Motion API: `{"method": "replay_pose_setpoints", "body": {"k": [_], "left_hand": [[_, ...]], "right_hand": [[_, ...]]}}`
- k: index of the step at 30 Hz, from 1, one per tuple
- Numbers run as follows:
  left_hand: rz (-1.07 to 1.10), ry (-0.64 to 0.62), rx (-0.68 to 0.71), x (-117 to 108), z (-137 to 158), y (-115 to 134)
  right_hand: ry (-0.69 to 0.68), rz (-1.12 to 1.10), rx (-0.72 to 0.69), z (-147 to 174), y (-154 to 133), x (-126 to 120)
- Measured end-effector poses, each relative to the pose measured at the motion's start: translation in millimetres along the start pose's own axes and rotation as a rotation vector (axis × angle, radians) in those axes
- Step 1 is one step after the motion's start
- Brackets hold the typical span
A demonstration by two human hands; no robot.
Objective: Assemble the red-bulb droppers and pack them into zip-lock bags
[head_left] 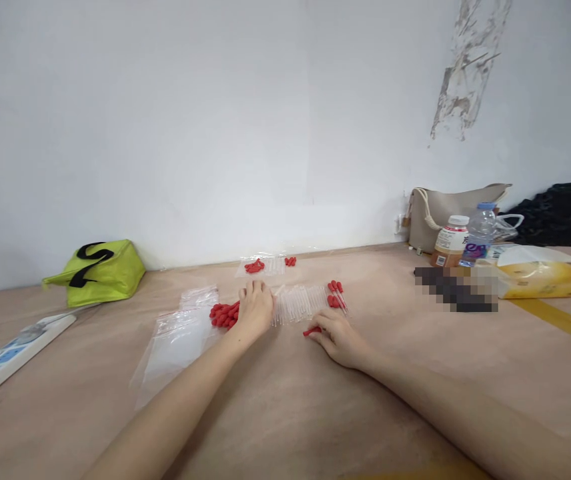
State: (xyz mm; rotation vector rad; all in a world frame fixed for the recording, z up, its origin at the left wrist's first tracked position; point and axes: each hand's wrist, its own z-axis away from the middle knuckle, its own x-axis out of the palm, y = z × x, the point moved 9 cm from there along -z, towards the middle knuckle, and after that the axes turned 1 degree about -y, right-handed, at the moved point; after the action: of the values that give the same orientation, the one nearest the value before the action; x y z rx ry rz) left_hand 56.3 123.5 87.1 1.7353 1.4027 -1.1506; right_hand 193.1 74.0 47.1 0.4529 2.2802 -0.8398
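Note:
My right hand (338,339) pinches a small red rubber-looking bulb (311,331) between thumb and fingers, low over the table. My left hand (256,308) reaches over the left end of a row of thin clear tubes (300,303); its fingers bend downward and their tips are mostly hidden. A pile of red bulbs (223,316) lies against the left side of that hand. Beyond my right hand, several clear tubes with red bulbs on their ends (336,293) lie together, like droppers.
Clear plastic bags (178,343) lie to the left. Near the wall is another bag with red bulbs (254,266). A green bag (108,272) and a power strip (20,353) are far left. Bottles (450,241), a beige bag (425,210) and a yellow tissue pack (540,280) stand right.

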Motion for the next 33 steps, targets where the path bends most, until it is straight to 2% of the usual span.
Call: {"method": "replay_pose_setpoints", "body": {"k": [5,9,14,26,33], "left_hand": [[0.163,-0.079,0.243,-2.9,46.8,17.7],[0.377,0.0,0.323,4.8,70.2,15.3],[0.384,0.042,0.317,17.2,73.3,11.1],[0.47,0.067,0.377,12.0,76.7,15.4],[0.526,0.063,0.441,6.9,80.4,21.0]], "right_hand": [[0.032,-0.049,0.022,-2.0,3.5,-1.4],[-0.021,-0.098,-0.014,-2.0,-3.4,6.4],[-0.064,-0.171,-0.022,-0.8,-8.9,12.8],[-0.084,-0.189,0.003,-2.4,-4.8,16.1],[-0.071,-0.174,-0.059,-2.2,-11.2,15.6]]}}
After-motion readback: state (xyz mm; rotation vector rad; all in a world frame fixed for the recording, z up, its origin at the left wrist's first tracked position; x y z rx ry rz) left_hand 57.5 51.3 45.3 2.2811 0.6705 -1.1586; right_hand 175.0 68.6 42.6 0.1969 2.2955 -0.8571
